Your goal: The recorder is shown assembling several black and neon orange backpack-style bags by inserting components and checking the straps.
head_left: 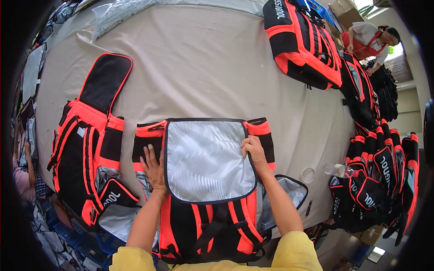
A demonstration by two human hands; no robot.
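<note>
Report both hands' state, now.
Left hand: open, fingers spread on the side of the backpack.
Right hand: fingers curled at the right edge of the silver flap; whether gripping cannot be told.

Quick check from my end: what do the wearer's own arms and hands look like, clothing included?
The left sleeve and right sleeve are plain yellow and loose, leaving the forearms uncovered. The left hand and right hand are gloveless; neither wrist shows a watch or band.
</note>
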